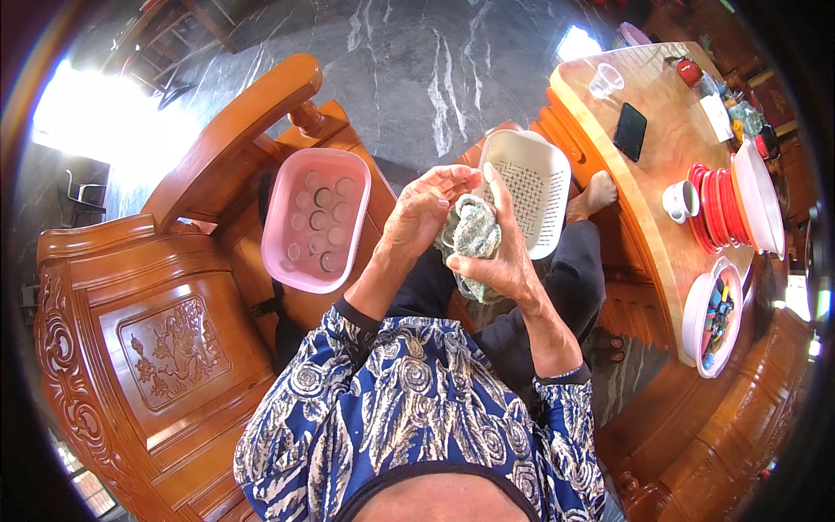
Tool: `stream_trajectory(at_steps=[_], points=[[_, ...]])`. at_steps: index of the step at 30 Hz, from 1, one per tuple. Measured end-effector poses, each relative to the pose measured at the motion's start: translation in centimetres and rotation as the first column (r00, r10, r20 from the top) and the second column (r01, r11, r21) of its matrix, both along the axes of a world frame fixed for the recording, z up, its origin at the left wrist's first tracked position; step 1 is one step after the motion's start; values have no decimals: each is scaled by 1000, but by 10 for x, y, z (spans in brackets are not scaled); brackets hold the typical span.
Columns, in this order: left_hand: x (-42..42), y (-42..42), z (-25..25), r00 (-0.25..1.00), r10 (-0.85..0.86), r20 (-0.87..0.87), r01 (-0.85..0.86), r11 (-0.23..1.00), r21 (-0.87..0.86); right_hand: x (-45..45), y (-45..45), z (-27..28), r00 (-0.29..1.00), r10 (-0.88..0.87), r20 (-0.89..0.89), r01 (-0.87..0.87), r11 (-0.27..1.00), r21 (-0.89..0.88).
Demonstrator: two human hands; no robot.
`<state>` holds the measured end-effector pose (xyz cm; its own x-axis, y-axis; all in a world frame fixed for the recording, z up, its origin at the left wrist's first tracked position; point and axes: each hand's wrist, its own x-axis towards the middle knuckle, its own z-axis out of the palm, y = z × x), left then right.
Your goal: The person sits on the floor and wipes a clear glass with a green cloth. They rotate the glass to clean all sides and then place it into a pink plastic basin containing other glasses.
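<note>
My right hand (499,251) is closed around a crumpled grey-green cloth (477,228), held above my lap. Part of a clear rim, possibly a glass, shows at the cloth's left side; the rest is hidden. Just left of the cloth is my left hand (421,205), its fingers bent and its thumb near the fingertips; whether anything is pinched there cannot be told. Behind my hands stands a cream perforated plastic basket (530,189). A pink plastic tub (316,218) with several round clear glasses inside sits on the wooden seat to the left.
On the wooden table (659,176) at right are a clear plastic cup (606,81), a black phone (630,132), a white mug (680,201), stacked red stools or dishes (714,205) and a tub (691,320) of small items. A carved wooden bench (176,352) lies left.
</note>
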<state>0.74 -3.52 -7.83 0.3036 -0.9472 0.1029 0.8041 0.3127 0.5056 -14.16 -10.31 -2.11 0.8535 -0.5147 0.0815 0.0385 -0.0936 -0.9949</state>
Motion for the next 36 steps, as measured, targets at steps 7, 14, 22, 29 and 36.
stream_trajectory(at_steps=[7, 14, 22, 29, 36], points=[[-2, -2, -5, 999, -31, -22, 31, 999, -9, 5, 5, 1, 987, 162, -20, -162, 950, -269], [-4, 5, -2, 994, 0, -111, 4, 999, 35, 5, 21, -7, 969, 210, -132, -222, 971, -84], [4, 0, -1, 992, -40, -120, 35, 999, -40, 1, 5, -11, 999, -24, -46, 20, 997, -74], [0, 3, -2, 980, -74, -183, 69, 997, -32, 2, 6, -12, 996, 25, -81, -34, 993, -115], [-3, 6, 6, 951, -88, -297, 93, 996, 4, 4, 20, -14, 972, 178, -153, -192, 977, -87]])
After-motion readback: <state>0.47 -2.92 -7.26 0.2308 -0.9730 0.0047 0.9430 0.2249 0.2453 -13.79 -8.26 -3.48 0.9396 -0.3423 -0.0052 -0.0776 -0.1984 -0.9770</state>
